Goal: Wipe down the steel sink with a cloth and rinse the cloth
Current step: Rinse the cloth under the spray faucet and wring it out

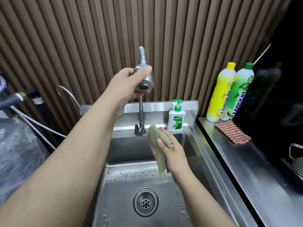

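Observation:
The steel sink (191, 141) fills the lower middle, its floor wet with droplets around the round drain (145, 202). My left hand (126, 82) is raised above the basin and grips the steel spray head (145, 79) of the flexible faucet, nozzle facing toward me; no water runs from it. My right hand (172, 153) holds a crumpled grey-green cloth (157, 145) over the basin, just in front of the faucet base and its lever (137, 129). The cloth hangs down from my fingers.
A white and green soap pump bottle (176, 117) stands on the sink's back ledge. On the steel counter at right are a yellow bottle (220, 94), a green bottle (237, 94), a checked cloth (232, 134) and a kettle (296, 159). Hoses and a plastic-wrapped object (18, 148) sit at left.

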`<state>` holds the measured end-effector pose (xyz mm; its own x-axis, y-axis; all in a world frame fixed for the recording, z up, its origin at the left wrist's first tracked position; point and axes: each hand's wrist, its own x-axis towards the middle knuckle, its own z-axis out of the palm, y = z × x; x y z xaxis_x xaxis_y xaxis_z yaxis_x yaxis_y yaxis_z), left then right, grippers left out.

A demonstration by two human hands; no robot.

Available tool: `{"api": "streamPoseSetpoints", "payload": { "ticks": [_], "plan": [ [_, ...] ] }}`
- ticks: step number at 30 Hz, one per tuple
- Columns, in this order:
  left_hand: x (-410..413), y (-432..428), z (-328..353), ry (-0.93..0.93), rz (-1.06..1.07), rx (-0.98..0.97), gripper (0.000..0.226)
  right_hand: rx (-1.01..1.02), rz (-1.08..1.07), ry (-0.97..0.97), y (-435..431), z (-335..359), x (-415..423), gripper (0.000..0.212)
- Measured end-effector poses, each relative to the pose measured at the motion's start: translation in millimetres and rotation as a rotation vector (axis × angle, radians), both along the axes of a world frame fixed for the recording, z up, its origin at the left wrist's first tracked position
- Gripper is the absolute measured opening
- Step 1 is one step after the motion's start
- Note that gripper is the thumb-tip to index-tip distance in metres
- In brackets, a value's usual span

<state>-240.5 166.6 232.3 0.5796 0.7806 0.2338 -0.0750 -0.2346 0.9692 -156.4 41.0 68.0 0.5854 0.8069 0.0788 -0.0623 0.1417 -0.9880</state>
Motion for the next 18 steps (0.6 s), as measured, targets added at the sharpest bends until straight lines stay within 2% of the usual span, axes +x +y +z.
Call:
{"api": "streamPoseSetpoints", "payload": {
  "ticks": [3,6,8,10,13,18],
  "plan": [
    [-6,-7,-18,-0.026,-0.042,0.035,0.027,-0.042,0.035,-0.406,0,10,2,0.046],
    [-18,-8,-40,-0.040,-0.090,0.053,0.024,-0.055,0.027,-0.520,1,12,8,0.042],
    [-27,-7,-52,-0.012,-0.102,0.083,0.037,-0.023,-0.001,-0.435,2,10,10,0.031],
    [-36,-6,-68,0.010,-0.092,0.101,0.046,0.009,-0.001,-0.267,2,4,10,0.020],
    [-49,-8,-100,0.014,-0.108,0.092,0.046,0.005,0.032,-0.005,-1,-10,7,0.031],
    [-60,-12,-159,0.149,-0.199,0.034,0.056,-0.062,0.008,0.369,-6,-35,6,0.040]
  ]
}}
